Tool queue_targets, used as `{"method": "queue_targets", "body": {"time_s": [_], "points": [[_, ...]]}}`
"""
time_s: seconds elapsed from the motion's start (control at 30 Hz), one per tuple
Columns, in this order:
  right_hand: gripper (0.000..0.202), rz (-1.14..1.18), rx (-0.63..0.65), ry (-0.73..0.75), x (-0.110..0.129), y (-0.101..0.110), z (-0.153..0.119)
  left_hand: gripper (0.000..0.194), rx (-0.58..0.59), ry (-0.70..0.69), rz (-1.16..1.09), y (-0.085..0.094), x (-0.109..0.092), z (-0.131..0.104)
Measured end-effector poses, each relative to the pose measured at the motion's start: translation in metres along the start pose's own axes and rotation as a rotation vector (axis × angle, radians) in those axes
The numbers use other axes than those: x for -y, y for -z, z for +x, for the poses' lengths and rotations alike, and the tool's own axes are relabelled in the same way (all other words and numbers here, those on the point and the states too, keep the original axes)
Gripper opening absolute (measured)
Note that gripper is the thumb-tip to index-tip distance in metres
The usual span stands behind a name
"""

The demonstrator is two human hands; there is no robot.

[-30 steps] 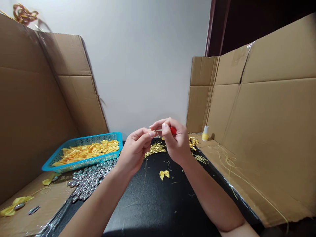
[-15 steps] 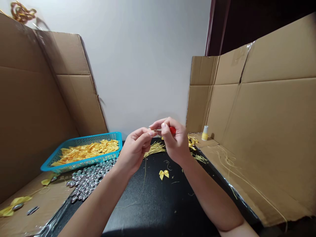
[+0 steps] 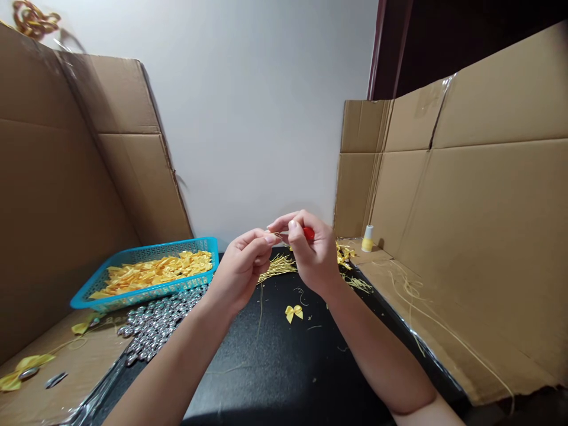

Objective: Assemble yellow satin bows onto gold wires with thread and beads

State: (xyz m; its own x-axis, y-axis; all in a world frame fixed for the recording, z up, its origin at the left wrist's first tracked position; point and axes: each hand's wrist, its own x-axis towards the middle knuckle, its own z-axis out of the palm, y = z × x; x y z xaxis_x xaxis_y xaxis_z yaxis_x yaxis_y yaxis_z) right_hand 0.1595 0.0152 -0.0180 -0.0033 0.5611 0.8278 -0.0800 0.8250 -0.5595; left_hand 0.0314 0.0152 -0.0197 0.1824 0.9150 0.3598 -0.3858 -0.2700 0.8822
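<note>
Thread (image 3: 276,234) pinched in left hand (image 3: 242,266), beside right hand (image 3: 316,254) closed around red object (image 3: 309,234), seemingly unfinished, with loose bow (image 3: 293,312) at six o'clock, many more bows (image 3: 160,269) basketed at eight.

Two hands (image 3: 239,269), one blue basket (image 3: 146,292), one spool (image 3: 367,239).
Also one red object (image 3: 309,235) is seen, and one yellow bow (image 3: 293,312) lying alone; the silver beads (image 3: 155,324) are too many for counting.

Your view shifts slightly: the blue basket (image 3: 155,287), your left hand (image 3: 237,266) and right hand (image 3: 317,257) now appear marginally farther left.
</note>
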Motion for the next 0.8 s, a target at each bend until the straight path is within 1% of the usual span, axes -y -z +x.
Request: {"method": "queue_targets", "body": {"time_s": [0.27,0.53,0.8], "points": [[0.023,-0.027,-0.003,-0.008,0.0012,-0.0004,0.0007,0.028,0.005,0.007,-0.002,-0.0021,-0.0004,-0.0002],[0.023,0.035,-0.014,0.001,-0.0020,0.0002,-0.0002,0.022,0.098,0.105,-0.109,-0.0026,-0.0043,-0.0007],[0.023,-0.032,-0.008,0.003,-0.0029,0.0011,0.0006,0.022,0.110,0.092,-0.083,-0.0021,-0.0026,-0.0009]]}}
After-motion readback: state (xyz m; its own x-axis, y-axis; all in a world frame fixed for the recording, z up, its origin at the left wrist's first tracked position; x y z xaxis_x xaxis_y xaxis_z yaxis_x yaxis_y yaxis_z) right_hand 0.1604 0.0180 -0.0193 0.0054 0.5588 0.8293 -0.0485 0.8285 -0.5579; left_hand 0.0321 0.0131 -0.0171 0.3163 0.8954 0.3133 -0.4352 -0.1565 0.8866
